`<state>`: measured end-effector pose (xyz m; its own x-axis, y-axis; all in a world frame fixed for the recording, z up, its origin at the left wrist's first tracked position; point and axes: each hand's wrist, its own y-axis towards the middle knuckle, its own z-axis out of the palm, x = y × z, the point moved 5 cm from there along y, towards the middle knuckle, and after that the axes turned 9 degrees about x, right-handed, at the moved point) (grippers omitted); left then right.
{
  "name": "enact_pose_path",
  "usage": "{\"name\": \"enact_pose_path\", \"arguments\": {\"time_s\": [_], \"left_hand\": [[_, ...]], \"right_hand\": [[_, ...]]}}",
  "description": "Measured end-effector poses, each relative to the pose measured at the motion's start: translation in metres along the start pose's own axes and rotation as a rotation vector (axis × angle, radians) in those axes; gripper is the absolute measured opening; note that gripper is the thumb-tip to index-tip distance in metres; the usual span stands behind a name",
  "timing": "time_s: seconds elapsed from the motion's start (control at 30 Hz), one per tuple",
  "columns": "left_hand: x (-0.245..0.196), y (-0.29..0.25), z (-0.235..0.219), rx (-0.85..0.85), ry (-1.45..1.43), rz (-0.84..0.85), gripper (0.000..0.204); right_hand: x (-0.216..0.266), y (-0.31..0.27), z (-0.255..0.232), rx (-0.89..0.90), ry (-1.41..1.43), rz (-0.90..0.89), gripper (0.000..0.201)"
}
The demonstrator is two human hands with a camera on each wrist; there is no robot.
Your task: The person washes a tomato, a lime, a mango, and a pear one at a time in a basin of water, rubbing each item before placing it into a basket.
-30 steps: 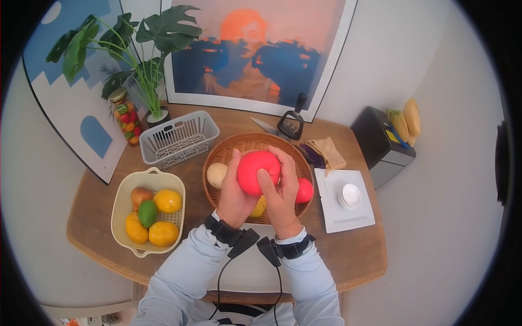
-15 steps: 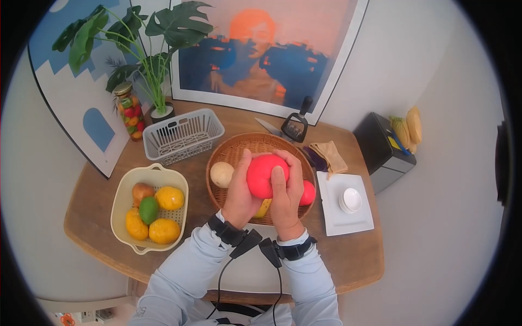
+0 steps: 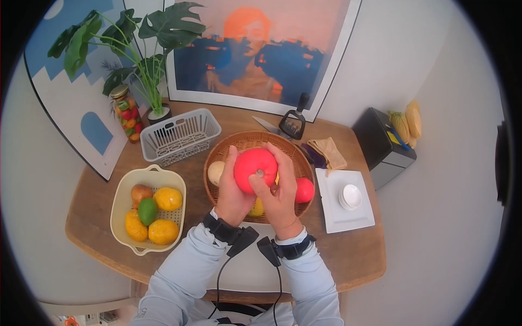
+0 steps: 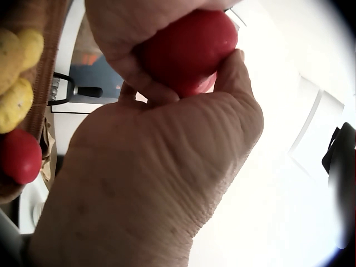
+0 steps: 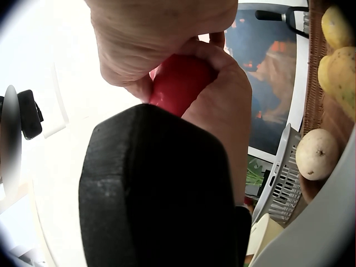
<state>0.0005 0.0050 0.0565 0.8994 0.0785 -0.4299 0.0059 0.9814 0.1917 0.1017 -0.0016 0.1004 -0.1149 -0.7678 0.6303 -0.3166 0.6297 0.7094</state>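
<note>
Roughly mid-frame in the head view, a red tomato sits above the wicker basket, fingers of left hand and right hand curled round it, right thumb beside the stem. Skin looks smooth, likely slippery; probably light, bruisable: best cupped from both sides.

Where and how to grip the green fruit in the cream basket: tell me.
Probably across the middle of the green fruit, coming from above: it is longer than wide, and yellow fruits and a brown onion-shaped one crowd it inside the cream basket, so a sideways approach looks tight. The left hand is nearer but holds the large red fruit.
</note>
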Motion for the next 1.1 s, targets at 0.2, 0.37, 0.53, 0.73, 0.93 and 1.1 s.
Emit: {"name": "enact_pose_path", "arguments": {"time_s": [0.2, 0.37, 0.53, 0.73, 0.93, 1.1], "left_hand": [[0.007, 0.000, -0.002, 0.035, 0.029, -0.020, 0.043], [0.007, -0.001, 0.003, 0.049, 0.054, -0.003, 0.040], [0.008, 0.001, -0.003, 0.063, 0.068, 0.001, 0.043], [0.004, 0.002, -0.008, -0.011, 0.000, -0.023, 0.048], [0.006, 0.001, -0.009, 0.008, 0.027, -0.038, 0.048], [0.004, 0.000, 0.000, 0.022, 0.052, -0.015, 0.048]], "right_hand": [[-0.007, -0.005, 0.001, -0.055, 0.057, 0.098, 0.055], [-0.015, -0.006, -0.001, -0.090, 0.068, 0.082, 0.043], [-0.014, -0.005, -0.002, -0.071, 0.057, 0.084, 0.037], [-0.006, -0.002, -0.001, -0.018, 0.068, 0.034, 0.045], [-0.005, -0.002, -0.001, -0.016, 0.069, 0.040, 0.053], [-0.011, -0.004, -0.001, -0.061, 0.106, 0.069, 0.049]]}}
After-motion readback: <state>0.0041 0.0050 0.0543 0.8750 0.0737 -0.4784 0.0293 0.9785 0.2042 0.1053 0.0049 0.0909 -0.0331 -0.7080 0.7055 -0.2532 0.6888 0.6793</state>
